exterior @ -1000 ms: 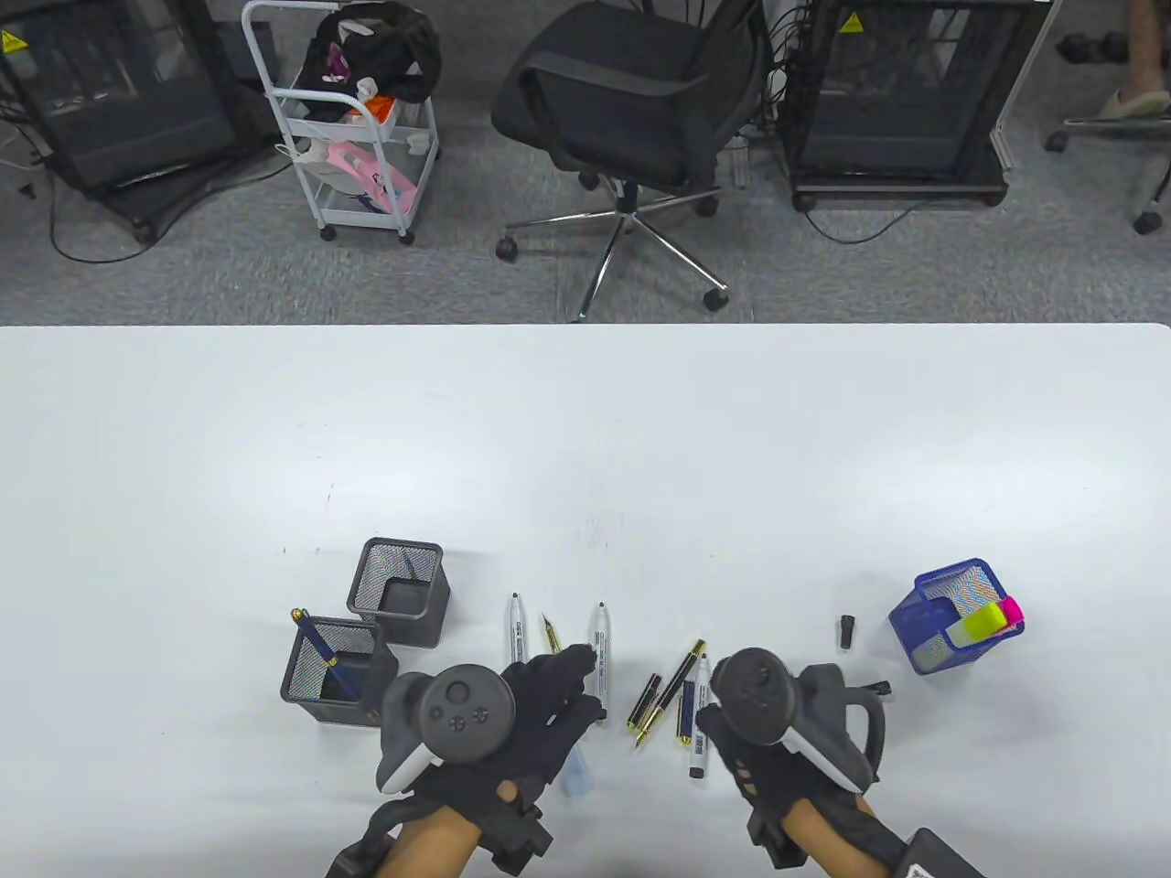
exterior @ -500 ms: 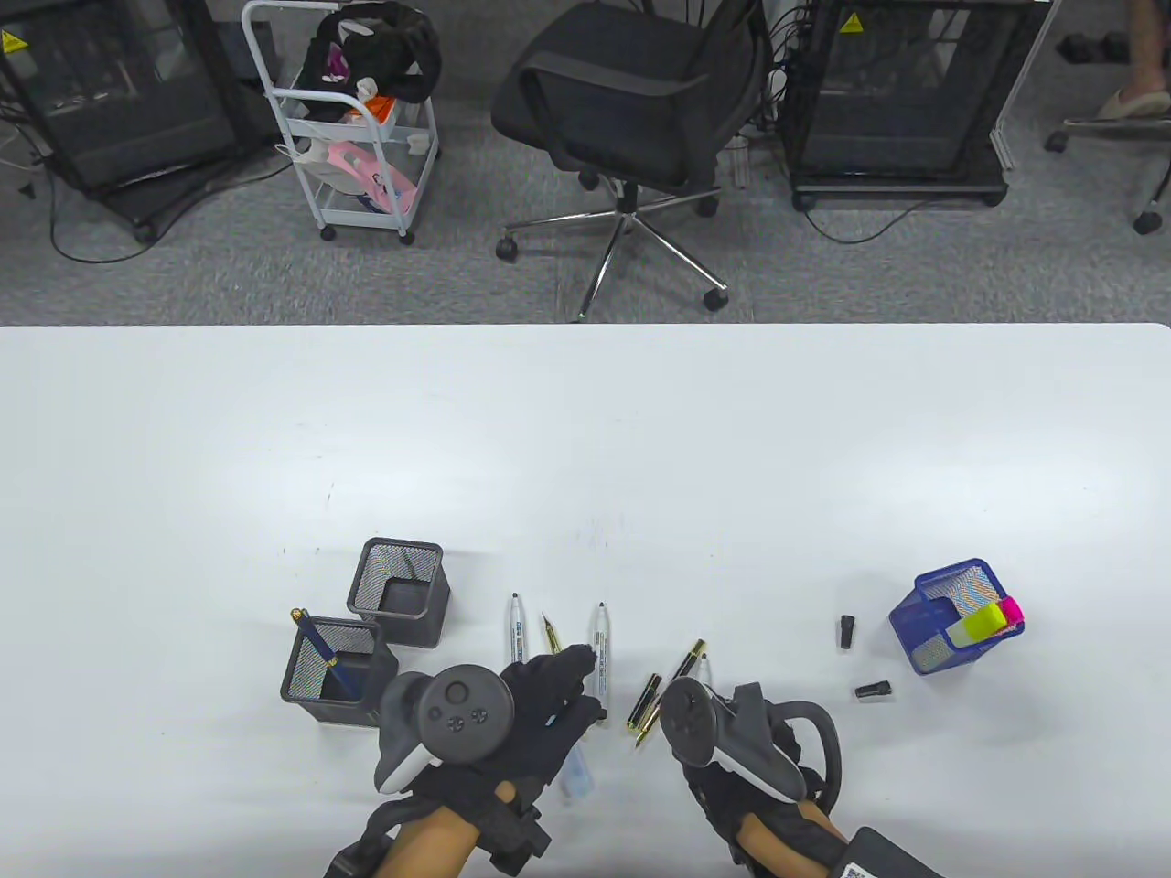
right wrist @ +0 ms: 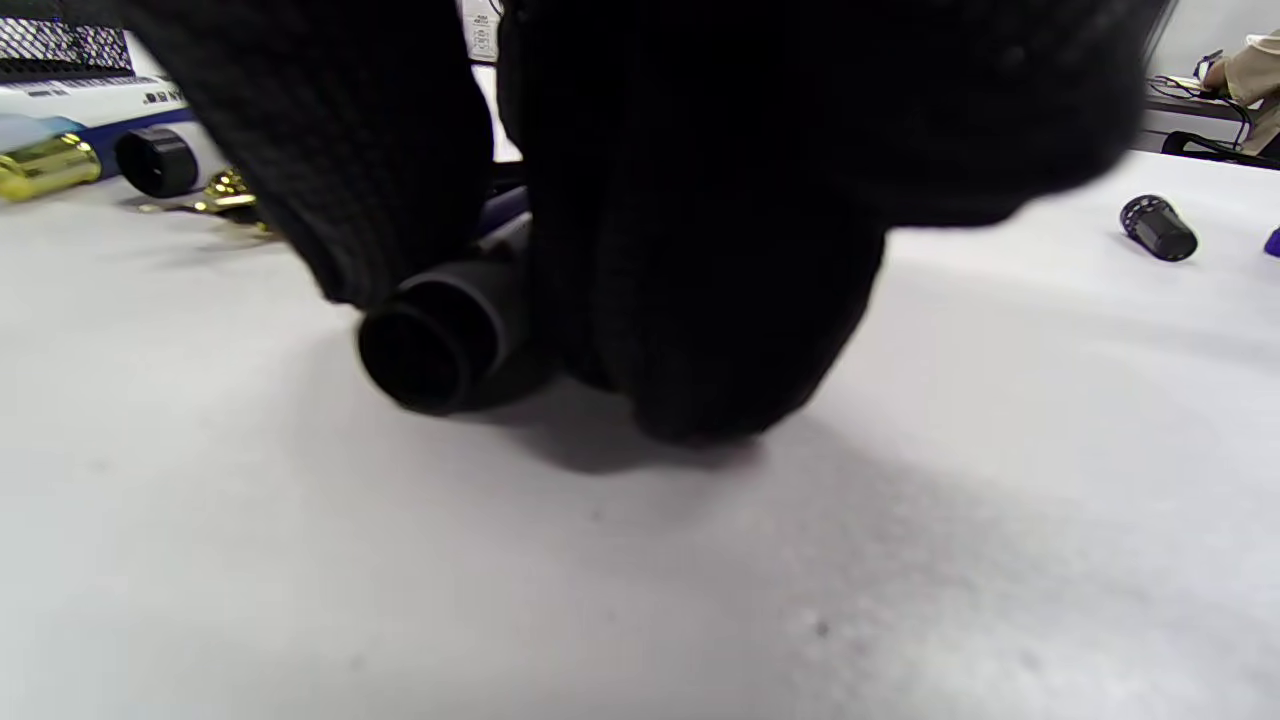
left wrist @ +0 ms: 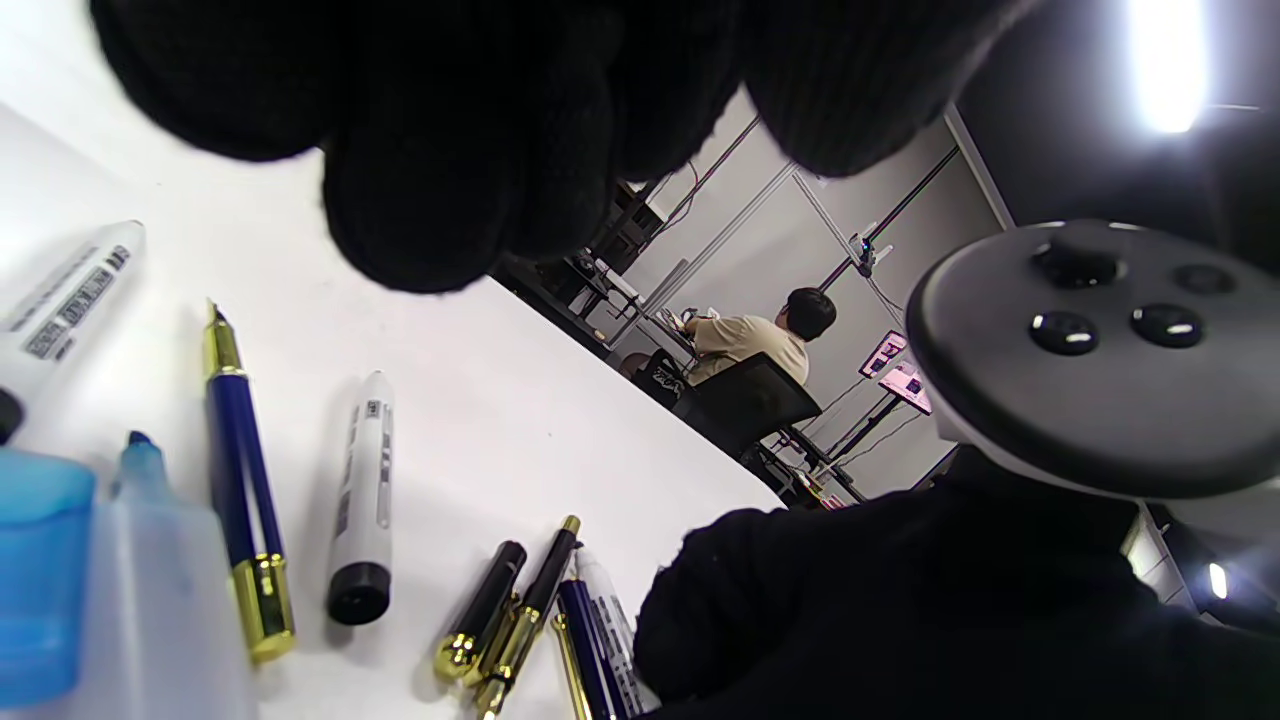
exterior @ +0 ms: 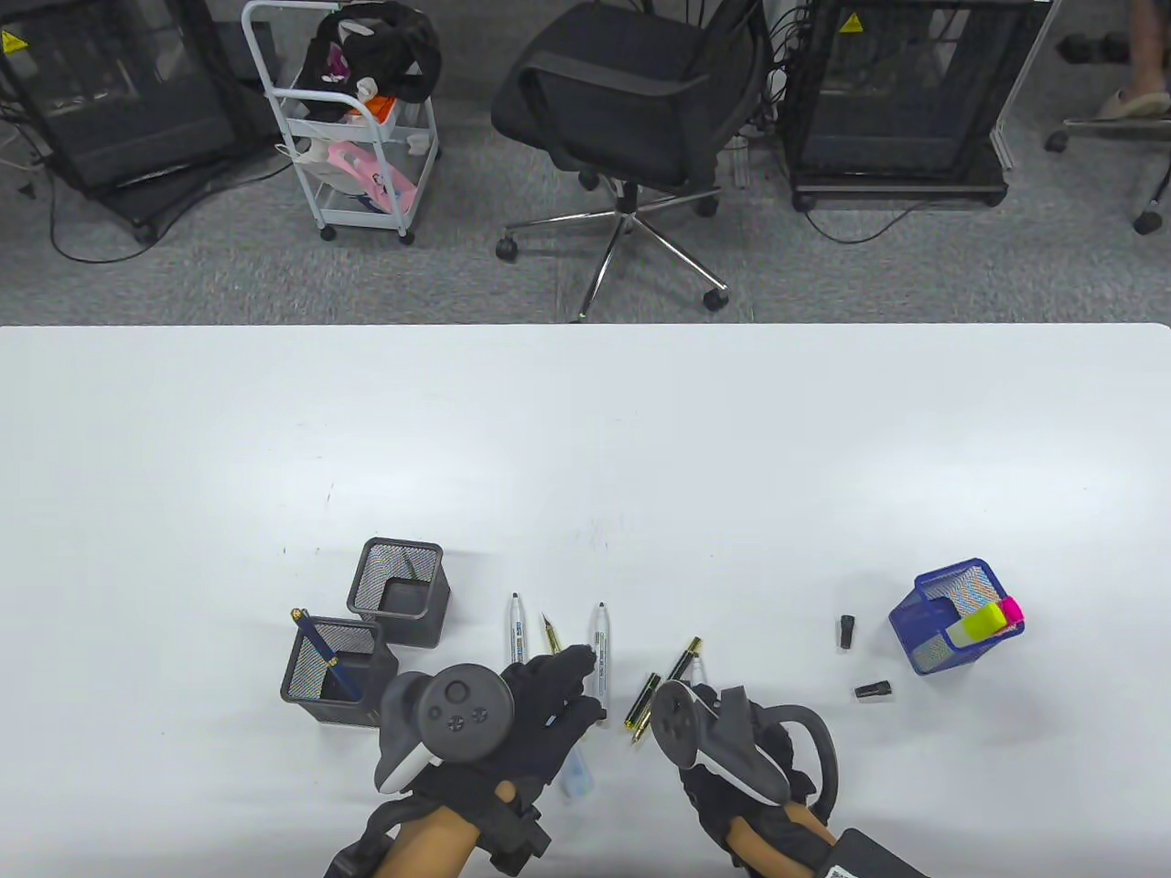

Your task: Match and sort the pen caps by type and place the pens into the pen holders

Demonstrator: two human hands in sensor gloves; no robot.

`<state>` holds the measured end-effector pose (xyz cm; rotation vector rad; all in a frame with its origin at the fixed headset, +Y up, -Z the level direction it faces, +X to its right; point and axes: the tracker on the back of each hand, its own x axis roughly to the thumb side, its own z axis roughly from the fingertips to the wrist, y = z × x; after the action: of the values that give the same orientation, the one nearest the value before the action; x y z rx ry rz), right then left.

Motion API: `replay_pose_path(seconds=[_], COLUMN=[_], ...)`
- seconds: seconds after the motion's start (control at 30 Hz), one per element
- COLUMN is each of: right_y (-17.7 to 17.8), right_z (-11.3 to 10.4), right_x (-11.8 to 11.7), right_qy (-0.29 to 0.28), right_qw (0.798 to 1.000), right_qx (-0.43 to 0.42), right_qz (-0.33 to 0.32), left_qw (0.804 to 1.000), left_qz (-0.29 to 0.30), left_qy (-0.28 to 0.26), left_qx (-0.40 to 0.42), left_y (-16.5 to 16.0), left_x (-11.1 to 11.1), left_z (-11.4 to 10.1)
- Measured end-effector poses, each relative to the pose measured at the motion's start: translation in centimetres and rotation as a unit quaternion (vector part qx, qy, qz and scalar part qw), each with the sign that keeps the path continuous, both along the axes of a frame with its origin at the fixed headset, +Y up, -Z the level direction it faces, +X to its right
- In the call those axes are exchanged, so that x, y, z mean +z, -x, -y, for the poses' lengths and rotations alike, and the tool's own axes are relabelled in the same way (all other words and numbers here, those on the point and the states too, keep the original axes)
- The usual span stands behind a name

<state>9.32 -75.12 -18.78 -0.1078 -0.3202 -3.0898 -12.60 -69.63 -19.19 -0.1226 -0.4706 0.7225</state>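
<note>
My right hand (exterior: 709, 709) is low on the table, and its fingers (right wrist: 700, 330) curl round the black end of a white marker (right wrist: 435, 340). My left hand (exterior: 563, 686) rests with relaxed fingers over a blue-and-gold fountain pen (left wrist: 240, 480) and a light-blue capped marker (exterior: 576, 777), holding nothing. Two more white markers (exterior: 515, 631) (exterior: 599, 640) lie beside it. A black-and-gold cap (exterior: 645, 700) and a matching pen (exterior: 683, 657) lie between the hands. Two small black caps (exterior: 846, 631) (exterior: 874, 689) lie to the right.
Two black mesh holders (exterior: 398, 590) (exterior: 320, 681) stand at the left, and the nearer one contains a blue pen (exterior: 316, 640). A blue mesh holder (exterior: 933, 631) at the right holds yellow and pink highlighters (exterior: 983, 622). Office chair and carts stand beyond the far edge.
My right hand moved left and came down over the white marker, uncovering the nearer black cap. The left hand stayed where it was.
</note>
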Motion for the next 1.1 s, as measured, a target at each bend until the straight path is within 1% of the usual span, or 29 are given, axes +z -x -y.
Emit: replay_pose_path(seconds=[0.17,0.3,0.43,0.53,0.57,0.6,0.63,0.67,0.7,0.77,0.87,1.0,1.1], right_y=[-0.1,-0.7,-1.6,-2.4,-2.5,-2.7,-3.0,-3.0,-3.0,-2.8,-2.1,-1.1,-0.3], right_z=[0.0,-0.3,-2.0,-4.0,-4.5,-5.1,-5.8,-6.1,-6.6,-7.2,-7.3,-7.3,-7.1], right_x=[-0.2,-0.3,-0.2,0.0,0.0,0.0,0.3,0.3,0.4,0.8,1.4,2.0,2.3], right_qy=[0.013,0.025,0.011,-0.014,-0.023,-0.034,-0.057,-0.071,-0.086,-0.117,-0.129,-0.141,-0.14], right_qw=[1.0,0.999,0.997,0.992,0.988,0.981,0.969,0.96,0.948,0.929,0.913,0.903,0.899], right_qx=[-0.008,-0.038,-0.076,-0.128,-0.15,-0.187,-0.234,-0.261,-0.289,-0.317,-0.336,-0.335,-0.329], right_qz=[0.003,0.011,0.016,0.013,-0.002,-0.039,-0.05,-0.069,-0.105,-0.148,-0.194,-0.23,-0.254], left_qw=[1.0,1.0,1.0,1.0,1.0,0.999,0.999,0.998,0.997,0.987,0.97,0.951,0.932], left_qz=[0.0,-0.002,-0.008,-0.014,-0.016,-0.018,-0.023,-0.026,-0.025,-0.028,-0.028,-0.03,-0.026], left_qy=[0.001,0.002,0.004,0.012,0.016,0.022,0.031,0.039,0.058,0.114,0.163,0.205,0.235], left_qx=[-0.001,0.001,0.008,0.012,0.015,0.021,0.03,0.036,0.051,0.107,0.176,0.228,0.276], left_y=[0.0,0.1,0.3,0.4,0.4,0.4,0.4,0.4,0.4,0.5,0.4,0.3,0.2], left_x=[0.0,0.0,-0.1,-0.2,-0.2,-0.2,-0.3,-0.3,-0.4,-0.5,-0.6,-0.6,-0.6], left_z=[0.0,0.0,0.0,0.1,0.1,0.1,0.2,0.3,0.5,1.1,1.8,2.4,2.9])
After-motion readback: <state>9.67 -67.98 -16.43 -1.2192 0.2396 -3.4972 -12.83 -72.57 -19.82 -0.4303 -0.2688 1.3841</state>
